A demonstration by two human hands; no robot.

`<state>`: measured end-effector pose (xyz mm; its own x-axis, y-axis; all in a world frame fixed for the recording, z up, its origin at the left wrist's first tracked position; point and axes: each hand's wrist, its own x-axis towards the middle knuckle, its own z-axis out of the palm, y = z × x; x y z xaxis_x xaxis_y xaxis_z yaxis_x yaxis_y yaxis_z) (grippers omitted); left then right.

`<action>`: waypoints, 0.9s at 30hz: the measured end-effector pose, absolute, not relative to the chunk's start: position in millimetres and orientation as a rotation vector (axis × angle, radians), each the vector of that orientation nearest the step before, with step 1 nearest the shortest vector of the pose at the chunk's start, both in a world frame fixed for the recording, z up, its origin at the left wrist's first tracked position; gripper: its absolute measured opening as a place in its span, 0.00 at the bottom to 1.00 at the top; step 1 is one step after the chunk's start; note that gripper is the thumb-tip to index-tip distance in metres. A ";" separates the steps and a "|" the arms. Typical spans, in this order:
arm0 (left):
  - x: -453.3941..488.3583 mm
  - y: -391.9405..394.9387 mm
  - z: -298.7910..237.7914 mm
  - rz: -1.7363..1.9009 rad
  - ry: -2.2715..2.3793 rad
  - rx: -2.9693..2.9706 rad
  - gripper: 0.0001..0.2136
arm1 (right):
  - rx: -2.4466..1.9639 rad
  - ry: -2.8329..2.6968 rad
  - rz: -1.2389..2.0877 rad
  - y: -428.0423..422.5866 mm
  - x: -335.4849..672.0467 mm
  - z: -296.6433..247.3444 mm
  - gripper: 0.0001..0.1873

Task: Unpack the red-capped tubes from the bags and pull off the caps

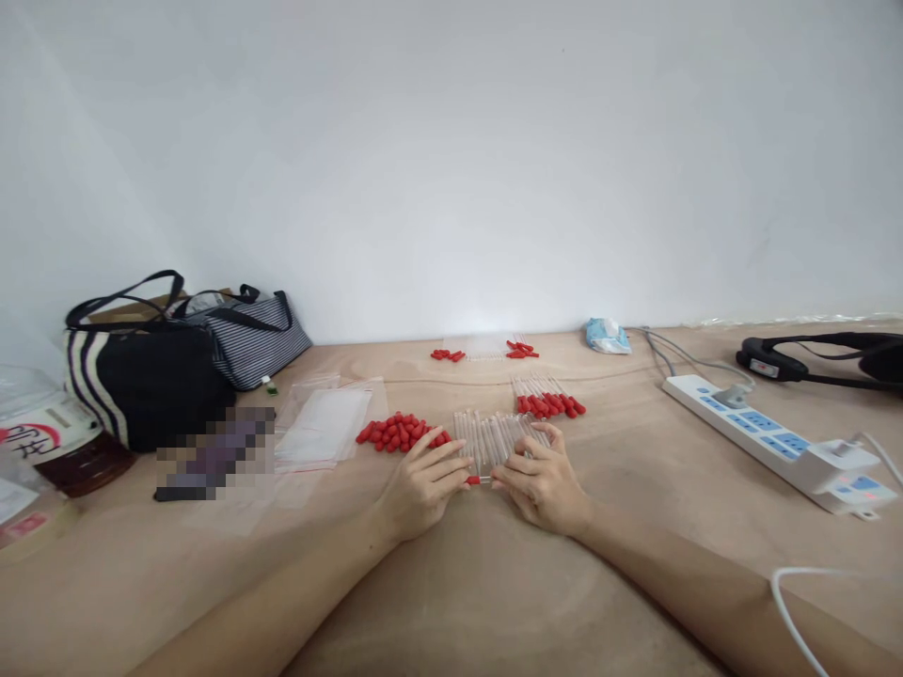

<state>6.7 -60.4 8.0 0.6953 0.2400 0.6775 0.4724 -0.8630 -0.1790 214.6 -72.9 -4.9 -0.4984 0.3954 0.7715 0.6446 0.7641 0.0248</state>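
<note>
My left hand (427, 484) is closed, its thumb and fingers pinching a red rubber bulb (473, 480). My right hand (543, 480) pinches a thin clear dropper tube (485, 480), whose end meets the bulb; how far it sits inside cannot be made out. Beyond both hands lies a row of loose clear tubes (480, 432) side by side. Loose red bulbs (399, 432) form a pile by my left hand, which covers part of it. Behind my right hand lies a bundle of droppers (546, 400), tubes with red bulbs fitted on them.
Farther back are more red bulbs (448, 355) and droppers (522, 350). Plastic bags (324, 423), a blurred-out flat object (215, 461), two handbags (148, 376) and a large bottle (63, 442) stand left. Right are a power strip (762, 432), tissues (607, 336) and a black strapped device (825, 357).
</note>
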 end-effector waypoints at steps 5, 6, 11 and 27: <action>4.1 -61.2 8.3 -0.972 -0.537 -2.590 0.06 | -0.758 -2.154 -0.376 -74.1 219.1 -5.3 0.08; 1.8 -60.7 8.2 -0.996 -0.545 -2.585 0.07 | -0.772 -2.144 -0.375 -73.5 222.1 -5.5 0.08; -13.4 -57.7 10.8 -1.161 -0.828 -2.537 0.06 | -1.009 -1.961 -0.376 -63.4 237.7 -7.8 0.10; -70.8 33.3 38.6 -0.816 -2.163 -2.339 0.10 | -1.257 -1.970 -0.451 -39.3 225.1 -10.6 0.09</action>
